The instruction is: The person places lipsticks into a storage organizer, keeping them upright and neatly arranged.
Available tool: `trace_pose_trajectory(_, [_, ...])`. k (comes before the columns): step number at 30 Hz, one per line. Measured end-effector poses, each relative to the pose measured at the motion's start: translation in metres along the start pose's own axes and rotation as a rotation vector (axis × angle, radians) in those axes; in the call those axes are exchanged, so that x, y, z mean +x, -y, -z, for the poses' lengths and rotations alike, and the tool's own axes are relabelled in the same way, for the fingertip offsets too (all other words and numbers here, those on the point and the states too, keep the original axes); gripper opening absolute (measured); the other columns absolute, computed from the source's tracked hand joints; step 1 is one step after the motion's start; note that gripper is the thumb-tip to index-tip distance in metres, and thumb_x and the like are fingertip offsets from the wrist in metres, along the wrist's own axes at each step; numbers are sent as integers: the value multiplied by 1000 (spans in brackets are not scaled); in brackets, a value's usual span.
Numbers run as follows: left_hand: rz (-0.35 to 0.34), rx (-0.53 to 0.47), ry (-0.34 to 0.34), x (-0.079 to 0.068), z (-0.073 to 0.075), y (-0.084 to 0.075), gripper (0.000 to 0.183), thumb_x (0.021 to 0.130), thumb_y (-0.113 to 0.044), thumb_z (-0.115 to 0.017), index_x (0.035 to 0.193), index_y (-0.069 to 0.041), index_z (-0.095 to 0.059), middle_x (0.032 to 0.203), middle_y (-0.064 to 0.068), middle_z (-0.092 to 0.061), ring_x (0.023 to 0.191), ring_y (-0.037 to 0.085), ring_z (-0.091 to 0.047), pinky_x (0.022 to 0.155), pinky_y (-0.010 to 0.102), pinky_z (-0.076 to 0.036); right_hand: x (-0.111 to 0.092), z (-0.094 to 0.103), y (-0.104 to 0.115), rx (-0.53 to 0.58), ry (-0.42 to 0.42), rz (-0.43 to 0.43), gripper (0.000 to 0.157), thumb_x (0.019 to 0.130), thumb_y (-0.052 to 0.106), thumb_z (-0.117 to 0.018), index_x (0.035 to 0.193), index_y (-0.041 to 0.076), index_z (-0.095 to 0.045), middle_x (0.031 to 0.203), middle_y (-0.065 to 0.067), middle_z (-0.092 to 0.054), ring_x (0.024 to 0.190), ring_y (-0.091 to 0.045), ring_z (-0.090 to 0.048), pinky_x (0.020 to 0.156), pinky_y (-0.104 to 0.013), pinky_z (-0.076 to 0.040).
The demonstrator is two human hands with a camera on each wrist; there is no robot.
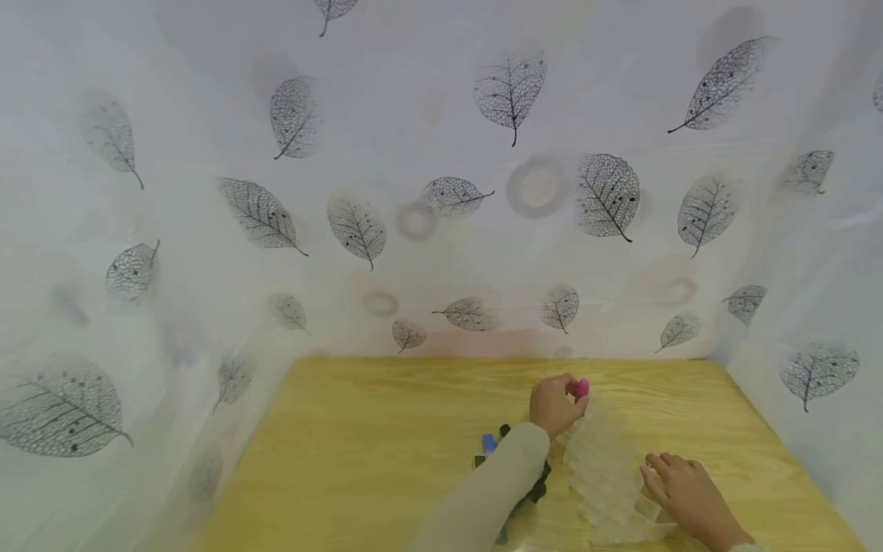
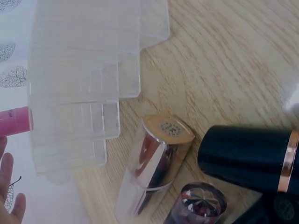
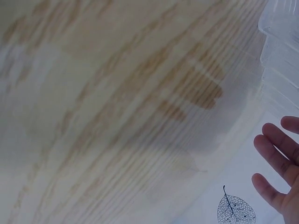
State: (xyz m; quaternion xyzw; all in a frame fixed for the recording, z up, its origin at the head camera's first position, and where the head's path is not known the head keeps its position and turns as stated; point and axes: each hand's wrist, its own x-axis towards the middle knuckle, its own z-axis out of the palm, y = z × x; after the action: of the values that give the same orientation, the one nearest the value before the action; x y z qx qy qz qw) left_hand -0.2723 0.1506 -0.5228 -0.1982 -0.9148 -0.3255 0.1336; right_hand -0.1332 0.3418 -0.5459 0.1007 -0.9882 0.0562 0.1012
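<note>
My left hand (image 1: 552, 406) pinches a pink lipstick tube (image 1: 583, 389) between fingers and thumb, at the far end of a clear stepped plastic organizer (image 1: 603, 479). In the left wrist view the pink tube stands at the edge of the organizer (image 2: 79, 84), with part of the left hand (image 2: 7, 186) below it. My right hand (image 1: 690, 491) is beside the organizer's near right side, fingers extended and slightly spread in the right wrist view. Whether it touches the plastic cannot be made out.
Left of the organizer, partly under my left forearm, lie several cosmetics, among them a blue item (image 1: 488, 444). Close up are a rose-gold tube with a clear part (image 2: 156, 158), a black tube (image 2: 247, 156) and a faceted cap (image 2: 201, 200). A leaf-print curtain (image 1: 441, 253) surrounds the wooden table (image 1: 359, 445).
</note>
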Motion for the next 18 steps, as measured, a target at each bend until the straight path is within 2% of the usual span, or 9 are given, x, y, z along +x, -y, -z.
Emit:
trace_pose_trajectory(6, [-63,58,-9,0,-4,5,13,77,-37,-74,79,-27,-66,73,-20,-65,61,-5,-45,69,15,-36,0,2,2,-33,-21,-6,25,89,26,-60,98,4,-68,92,-10,-67,83,-28,-63,72,-52,-50])
trace_pose_trajectory(11, [-120,174,3,-4,-6,7,16,77,-43,-72,82,-28,-69,75,-19,-64,66,-3,-50,72,17,-39,1,3,3,-57,-53,8,26,90,28,-58,98,5,-68,89,-9,-66,81,-25,-63,73,-52,-49])
trace_pose_trajectory(14, [-113,225,10,-6,-7,8,19,77,-46,-72,84,-29,-69,80,-16,-61,74,0,-52,76,20,-41,1,2,3,-80,-75,41,23,89,27,-60,98,7,-67,89,-7,-65,81,-25,-62,75,-52,-48])
trace_pose_trajectory(18, [-56,236,48,-10,-8,8,19,76,-46,-72,84,-30,-66,87,-13,-57,81,3,-50,80,24,-41,3,3,3,-150,-139,125,18,83,25,-66,92,9,-65,83,-2,-61,78,-21,-60,74,-50,-49])
